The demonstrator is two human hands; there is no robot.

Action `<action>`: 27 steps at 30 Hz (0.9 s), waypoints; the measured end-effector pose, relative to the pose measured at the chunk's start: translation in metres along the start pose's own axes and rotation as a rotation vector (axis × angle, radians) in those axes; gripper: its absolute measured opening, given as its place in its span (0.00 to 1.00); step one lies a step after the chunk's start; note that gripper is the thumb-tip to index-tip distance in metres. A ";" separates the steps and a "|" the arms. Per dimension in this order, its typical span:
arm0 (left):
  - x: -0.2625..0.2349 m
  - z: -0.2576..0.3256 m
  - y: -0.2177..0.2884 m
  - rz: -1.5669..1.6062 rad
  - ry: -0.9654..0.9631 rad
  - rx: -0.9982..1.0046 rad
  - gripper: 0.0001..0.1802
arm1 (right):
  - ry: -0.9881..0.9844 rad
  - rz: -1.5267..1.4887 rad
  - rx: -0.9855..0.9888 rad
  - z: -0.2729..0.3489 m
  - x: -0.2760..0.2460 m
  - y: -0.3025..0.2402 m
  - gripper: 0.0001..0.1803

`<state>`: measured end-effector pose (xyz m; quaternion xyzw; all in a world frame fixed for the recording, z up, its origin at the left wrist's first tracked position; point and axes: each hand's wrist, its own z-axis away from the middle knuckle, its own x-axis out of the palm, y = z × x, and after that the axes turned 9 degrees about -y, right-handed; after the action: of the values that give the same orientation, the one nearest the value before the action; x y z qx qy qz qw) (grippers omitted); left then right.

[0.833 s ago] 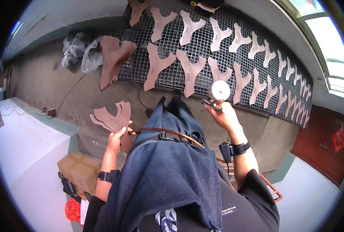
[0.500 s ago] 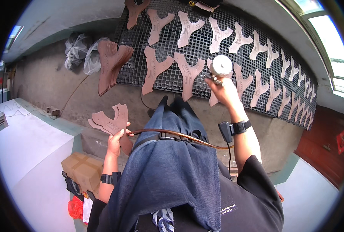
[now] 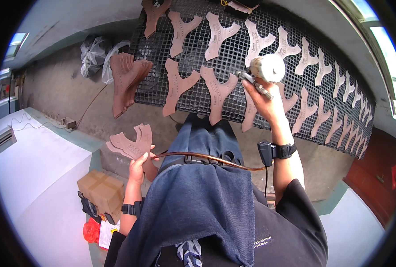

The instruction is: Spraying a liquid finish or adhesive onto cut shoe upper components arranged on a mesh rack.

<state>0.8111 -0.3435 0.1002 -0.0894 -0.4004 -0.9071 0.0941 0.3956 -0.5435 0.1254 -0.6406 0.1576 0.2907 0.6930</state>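
Observation:
My right hand [image 3: 269, 106] is wrapped round a spray gun [image 3: 268, 69] with a round white cup, held over the far-side mesh table. The gun and hand partly cover a Y-shaped brown piece [image 3: 250, 116] beneath them. Down at the left of my lap, my left hand [image 3: 137, 170] grips a few Y-shaped brown pieces [image 3: 131, 144], slightly fanned out. They look like flat leather or board. A brown hose [image 3: 207, 156] crosses in front of my waist from near the left hand towards the right arm.
The black mesh table [image 3: 193, 95] bears two rows of similar Y-shaped pieces. A thick stack of pieces [image 3: 126, 84] stands at its left end, beside clear plastic bags [image 3: 93, 55]. A cardboard box [image 3: 101, 191] sits at lower left, and a red door [image 3: 375, 169] at far right.
My right hand has moved the spray gun a little to the right and tilted it. The left hand still holds its pieces, now slightly lower. The whole view has shifted a little.

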 end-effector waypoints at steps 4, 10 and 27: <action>-0.010 -0.004 0.007 0.011 -0.009 -0.012 0.26 | -0.201 0.053 0.110 0.004 0.019 -0.018 0.16; -0.048 -0.007 0.004 -0.018 -0.068 0.039 0.25 | -0.246 0.173 0.163 0.046 0.060 -0.022 0.18; -0.170 -0.002 0.026 0.004 -0.126 0.060 0.24 | 0.163 0.068 0.079 0.036 0.135 -0.094 0.16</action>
<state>0.9816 -0.3454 0.0766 -0.1443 -0.4322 -0.8871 0.0732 0.5527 -0.4820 0.1250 -0.6286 0.2467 0.2546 0.6922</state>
